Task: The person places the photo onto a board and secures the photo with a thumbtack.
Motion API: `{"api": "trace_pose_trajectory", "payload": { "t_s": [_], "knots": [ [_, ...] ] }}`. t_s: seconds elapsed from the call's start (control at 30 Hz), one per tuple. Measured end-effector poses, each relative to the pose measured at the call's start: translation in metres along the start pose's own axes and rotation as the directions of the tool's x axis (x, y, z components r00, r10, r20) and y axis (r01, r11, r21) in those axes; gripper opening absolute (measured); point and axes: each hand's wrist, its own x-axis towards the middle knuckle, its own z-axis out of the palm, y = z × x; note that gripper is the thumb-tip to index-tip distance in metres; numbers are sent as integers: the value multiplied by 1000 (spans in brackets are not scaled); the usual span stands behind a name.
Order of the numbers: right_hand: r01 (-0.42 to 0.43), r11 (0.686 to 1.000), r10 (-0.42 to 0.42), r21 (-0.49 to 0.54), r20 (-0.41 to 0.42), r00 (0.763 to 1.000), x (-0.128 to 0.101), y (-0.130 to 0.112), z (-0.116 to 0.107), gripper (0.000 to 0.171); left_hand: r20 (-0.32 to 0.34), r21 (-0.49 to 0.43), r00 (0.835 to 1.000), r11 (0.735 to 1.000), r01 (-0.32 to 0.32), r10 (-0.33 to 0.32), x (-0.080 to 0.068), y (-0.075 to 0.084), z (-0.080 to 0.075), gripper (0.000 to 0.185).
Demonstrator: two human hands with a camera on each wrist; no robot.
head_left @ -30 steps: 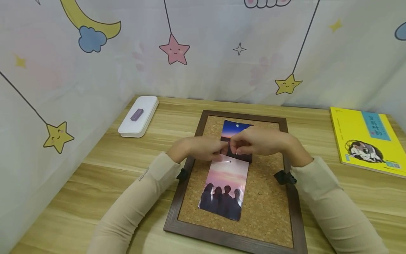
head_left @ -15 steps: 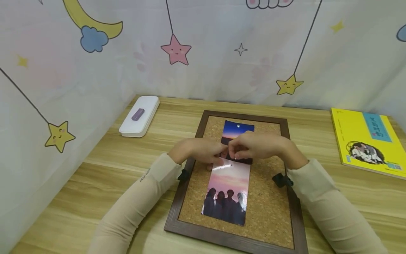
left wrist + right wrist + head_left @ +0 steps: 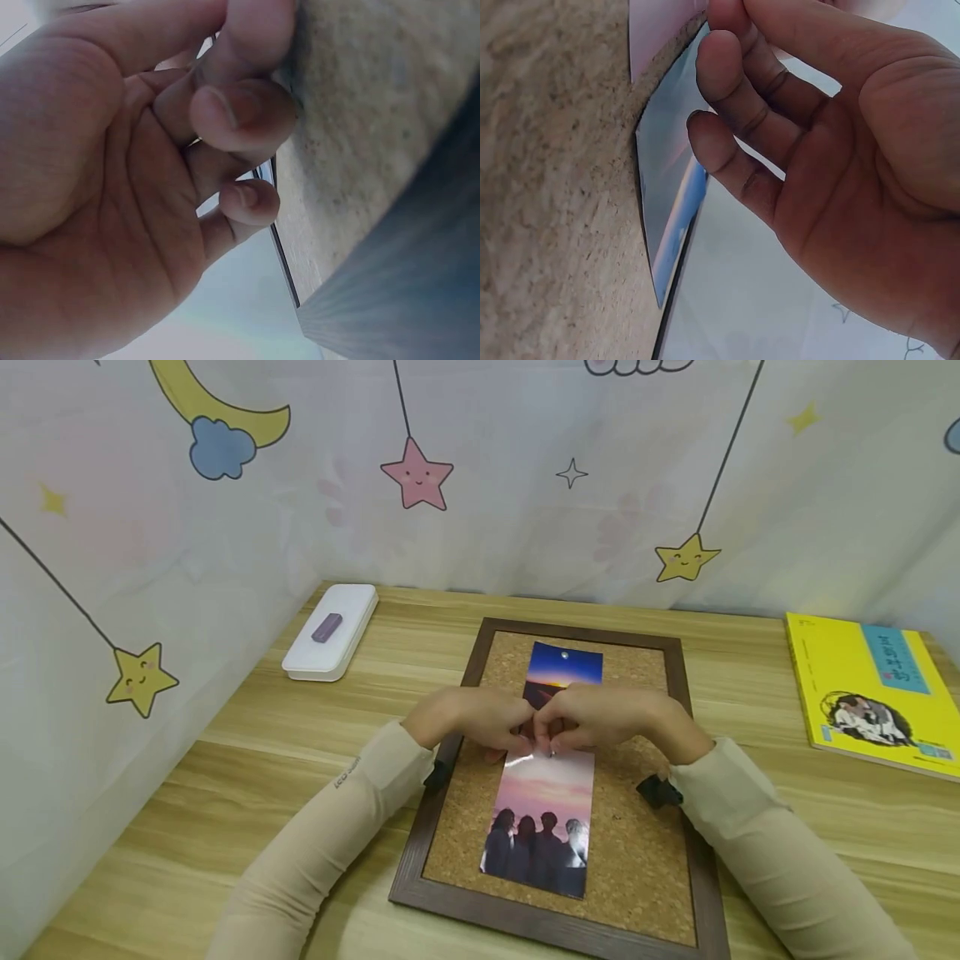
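A framed corkboard lies on the table, carrying two photos. The lower photo shows a pink sky and silhouetted people; my left hand pinches it at its top left edge. Right beside it, my right hand pinches a small pushpin, mostly hidden by the fingers, with its shiny tip at the photo's top edge. The two hands' fingertips meet there. Farther up, the sunset photo has a pin at its top and is partly covered by my hands.
A white case with a small purple block on it stands at the back left. On the right lies a yellow book. A printed curtain hangs behind the table. Dark wrist straps hang close over the board.
The pink photo has shifted slightly right and toward me and sits straighter. My right hand has come down with the pushpin from over the sunset photo to the pink photo's top edge.
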Motion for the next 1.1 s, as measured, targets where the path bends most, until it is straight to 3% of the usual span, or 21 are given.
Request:
{"api": "trace_pose_trajectory", "payload": {
  "t_s": [0.4, 0.83, 1.1],
  "knots": [
    [5, 999, -7, 51, 44, 999, 4, 2, 6, 9, 30, -68, 999, 997, 19, -17, 0, 1, 3, 26],
    [-31, 999, 32, 24, -4, 999, 8, 2, 7, 9, 55, -126, 998, 992, -5, 12, 1, -3, 0, 28],
    [-53, 998, 54, 46, -14, 998, 9, 2, 8, 8, 63, -148, 998, 989, 21, -11, -1, -4, -1, 26]
  ]
}}
